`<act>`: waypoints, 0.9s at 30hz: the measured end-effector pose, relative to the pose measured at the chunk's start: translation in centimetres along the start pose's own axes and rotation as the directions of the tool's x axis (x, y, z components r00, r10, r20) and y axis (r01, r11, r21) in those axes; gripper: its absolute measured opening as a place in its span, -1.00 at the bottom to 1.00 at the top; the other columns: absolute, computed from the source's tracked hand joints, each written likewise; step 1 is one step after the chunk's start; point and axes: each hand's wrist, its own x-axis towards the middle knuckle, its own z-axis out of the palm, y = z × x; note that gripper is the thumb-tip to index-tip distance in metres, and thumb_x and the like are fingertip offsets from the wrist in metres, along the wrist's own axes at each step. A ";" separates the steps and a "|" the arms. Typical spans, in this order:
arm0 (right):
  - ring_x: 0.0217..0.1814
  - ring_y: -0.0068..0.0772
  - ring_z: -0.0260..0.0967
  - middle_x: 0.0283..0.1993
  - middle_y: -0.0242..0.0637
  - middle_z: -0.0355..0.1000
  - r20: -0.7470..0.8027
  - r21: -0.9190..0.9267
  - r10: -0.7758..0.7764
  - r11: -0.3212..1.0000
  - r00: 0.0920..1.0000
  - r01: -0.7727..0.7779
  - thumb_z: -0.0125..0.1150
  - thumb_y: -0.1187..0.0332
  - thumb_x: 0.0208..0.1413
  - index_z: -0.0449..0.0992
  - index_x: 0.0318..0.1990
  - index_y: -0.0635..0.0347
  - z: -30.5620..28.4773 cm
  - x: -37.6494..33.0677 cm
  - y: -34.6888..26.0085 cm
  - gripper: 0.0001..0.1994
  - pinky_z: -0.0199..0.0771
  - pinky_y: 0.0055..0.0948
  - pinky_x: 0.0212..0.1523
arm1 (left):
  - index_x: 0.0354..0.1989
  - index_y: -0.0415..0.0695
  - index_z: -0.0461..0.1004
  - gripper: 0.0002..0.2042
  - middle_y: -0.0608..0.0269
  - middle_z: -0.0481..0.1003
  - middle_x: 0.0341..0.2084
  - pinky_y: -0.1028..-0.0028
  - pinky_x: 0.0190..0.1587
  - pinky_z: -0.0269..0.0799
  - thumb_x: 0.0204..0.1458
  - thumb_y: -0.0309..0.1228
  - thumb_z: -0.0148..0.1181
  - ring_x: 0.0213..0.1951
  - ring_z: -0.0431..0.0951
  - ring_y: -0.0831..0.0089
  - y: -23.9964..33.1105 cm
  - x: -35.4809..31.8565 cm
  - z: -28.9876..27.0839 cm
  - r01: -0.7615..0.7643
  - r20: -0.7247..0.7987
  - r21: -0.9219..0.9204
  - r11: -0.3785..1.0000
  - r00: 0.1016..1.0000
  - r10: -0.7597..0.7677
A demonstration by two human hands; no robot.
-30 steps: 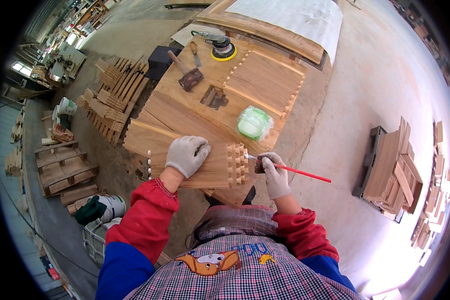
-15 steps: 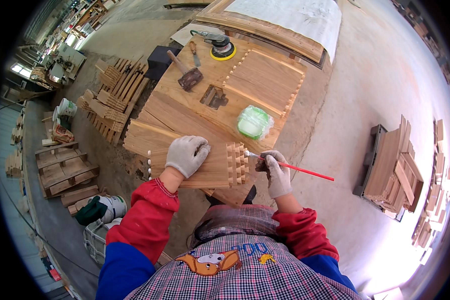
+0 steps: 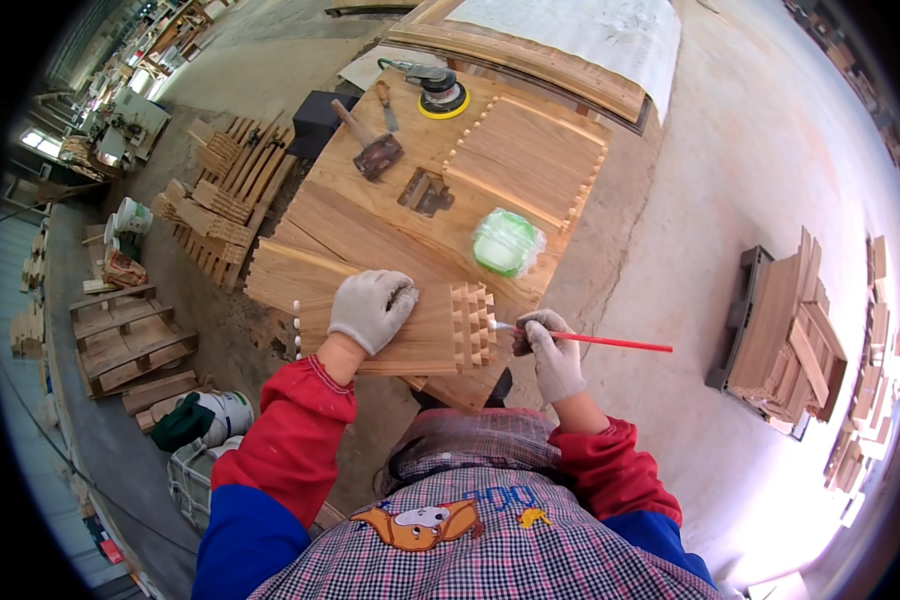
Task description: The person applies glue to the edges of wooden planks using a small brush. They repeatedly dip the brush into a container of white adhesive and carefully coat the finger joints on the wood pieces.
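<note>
A stack of wooden boards (image 3: 432,335) with dovetailed ends lies at the near edge of the workbench. My left hand (image 3: 372,310), in a whitish work glove, presses on top of the stack with its fingers curled. In my gloved right hand (image 3: 550,355) is a thin brush (image 3: 620,344) with a red handle. Its tip points left and meets the cut ends at the stack's right side, near the upper corner. White glue-like stuff shows on the pins at the stack's left end. A green tub (image 3: 508,243) wrapped in clear plastic stands just beyond my right hand.
Farther back on the workbench (image 3: 345,185) lie a mallet (image 3: 378,156), a chisel (image 3: 387,108), a sander (image 3: 441,95) and a dovetailed panel (image 3: 530,160). Wood piles stand left and right, one on a dark pallet (image 3: 738,325). A bucket (image 3: 232,415) stands at lower left.
My right hand and the brush have shifted slightly down the stack's right end. My left hand stays in place on the boards.
</note>
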 end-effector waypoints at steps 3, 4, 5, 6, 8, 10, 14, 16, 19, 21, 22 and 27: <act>-0.37 -0.58 0.39 -0.32 -0.35 0.45 -0.015 0.021 0.016 1.000 1.000 -0.015 0.07 0.40 0.34 0.50 -0.15 0.30 0.3 -0.4 -0.5 -0.85 0.45 -0.52 -0.32 | -0.29 -0.09 0.60 -0.78 0.13 0.62 -0.33 0.14 -0.13 0.45 0.11 -0.21 0.18 -0.21 0.58 0.06 0.0 0.0 0.0 0.004 0.000 0.001 1.000 1.000 -0.004; -0.37 -0.59 0.38 -0.33 -0.35 0.45 -0.026 0.040 0.019 0.999 0.999 -0.017 0.07 0.40 0.34 0.50 -0.16 0.31 0.6 -0.5 -0.7 -0.85 0.43 -0.53 -0.33 | -0.29 -0.09 0.60 -0.78 0.14 0.62 -0.33 0.14 -0.13 0.45 0.11 -0.21 0.18 -0.21 0.58 0.06 0.1 0.0 -0.1 0.006 0.000 0.002 1.000 1.000 -0.006; -0.38 -0.59 0.38 -0.34 -0.35 0.44 -0.035 0.023 0.014 1.000 0.999 -0.013 0.07 0.40 0.34 0.50 -0.16 0.31 0.9 -0.4 -0.8 -0.85 0.43 -0.54 -0.34 | -0.29 -0.09 0.60 -0.78 0.14 0.62 -0.33 0.14 -0.13 0.45 0.11 -0.21 0.18 -0.21 0.58 0.06 0.1 0.0 -0.1 0.007 0.001 0.003 1.000 1.000 -0.007; -0.39 -0.59 0.37 -0.34 -0.36 0.44 -0.044 0.005 0.010 1.000 0.999 -0.009 0.07 0.39 0.34 0.50 -0.16 0.31 1.2 -0.1 -1.0 -0.85 0.43 -0.54 -0.34 | -0.29 -0.09 0.60 -0.78 0.14 0.62 -0.33 0.14 -0.13 0.45 0.11 -0.21 0.18 -0.21 0.58 0.06 0.1 0.0 -0.1 0.003 0.001 0.000 1.000 1.000 -0.003; -0.40 -0.60 0.37 -0.36 -0.36 0.44 -0.064 -0.012 0.001 1.000 0.998 -0.002 0.08 0.39 0.34 0.50 -0.17 0.31 1.5 0.6 -1.4 -0.85 0.43 -0.55 -0.35 | -0.29 -0.09 0.60 -0.78 0.14 0.62 -0.33 0.13 -0.13 0.45 0.11 -0.21 0.18 -0.21 0.58 0.06 0.0 0.0 0.0 -0.002 0.001 -0.003 1.000 1.000 0.002; -0.41 -0.61 0.36 -0.36 -0.37 0.43 -0.086 -0.011 -0.006 1.000 0.996 0.005 0.08 0.40 0.33 0.50 -0.16 0.30 1.7 1.2 -1.6 -0.86 0.43 -0.55 -0.36 | -0.29 -0.09 0.60 -0.78 0.13 0.62 -0.33 0.13 -0.13 0.45 0.11 -0.21 0.18 -0.21 0.58 0.06 0.1 0.0 -0.1 -0.004 -0.004 -0.004 1.000 1.000 0.004; -0.41 -0.62 0.36 -0.36 -0.36 0.44 -0.061 -0.117 -0.071 0.991 0.996 0.063 0.08 0.43 0.32 0.51 -0.16 0.32 2.3 1.2 -2.0 -0.87 0.43 -0.56 -0.36 | -0.30 -0.10 0.60 -0.79 0.13 0.61 -0.34 0.13 -0.13 0.45 0.11 -0.22 0.18 -0.21 0.58 0.06 0.2 0.1 -0.2 -0.003 -0.005 -0.005 1.000 1.000 0.003; -0.37 -0.63 0.37 -0.36 -0.37 0.43 0.004 -0.291 -0.138 0.948 0.990 0.133 0.06 0.47 0.33 0.50 -0.16 0.34 2.2 0.8 -2.0 -0.87 0.42 -0.58 -0.33 | -0.30 -0.10 0.60 -0.78 0.13 0.61 -0.34 0.13 -0.14 0.45 0.11 -0.22 0.18 -0.22 0.58 0.06 0.2 0.0 -0.1 -0.004 -0.007 -0.004 1.000 1.000 0.004; -0.35 -0.64 0.35 -0.36 -0.39 0.42 0.005 -0.299 -0.195 0.936 0.981 0.187 0.06 0.50 0.32 0.51 -0.15 0.34 2.3 0.4 -2.0 -0.88 0.40 -0.59 -0.30 | -0.33 -0.06 0.58 -0.80 0.16 0.60 -0.38 0.12 -0.17 0.44 0.11 -0.20 0.19 -0.24 0.58 0.08 0.0 0.0 0.1 -0.023 -0.038 -0.003 1.000 0.999 0.022; -0.30 -0.52 0.41 -0.33 -0.29 0.46 -0.008 -0.327 -0.189 0.929 0.982 0.176 0.10 0.45 0.29 0.54 -0.17 0.32 2.2 0.5 -1.8 -0.87 0.44 -0.50 -0.27 | -0.35 -0.05 0.56 -0.81 0.17 0.60 -0.40 0.12 -0.18 0.44 0.11 -0.20 0.19 -0.26 0.58 0.09 0.0 0.0 0.2 -0.029 -0.048 -0.001 1.000 0.998 0.029; -0.28 -0.46 0.44 -0.32 -0.24 0.47 -0.015 -0.341 -0.186 0.925 0.982 0.170 0.12 0.43 0.28 0.55 -0.18 0.31 2.1 0.6 -1.7 -0.86 0.46 -0.46 -0.25 | -0.36 -0.05 0.56 -0.81 0.17 0.60 -0.40 0.12 -0.18 0.44 0.11 -0.20 0.19 -0.26 0.58 0.09 0.0 0.0 0.2 -0.027 -0.043 0.000 1.000 0.999 0.027; -0.23 -0.20 0.48 -0.30 -0.10 0.50 0.058 -0.517 -0.244 0.822 0.968 0.238 0.13 0.41 0.25 0.55 -0.17 0.30 2.0 0.6 -1.6 -0.86 0.47 -0.33 -0.16 | -0.36 -0.05 0.56 -0.80 0.18 0.60 -0.40 0.13 -0.18 0.44 0.11 -0.20 0.19 -0.26 0.58 0.09 0.0 0.0 0.2 -0.033 -0.050 0.002 0.999 0.998 0.033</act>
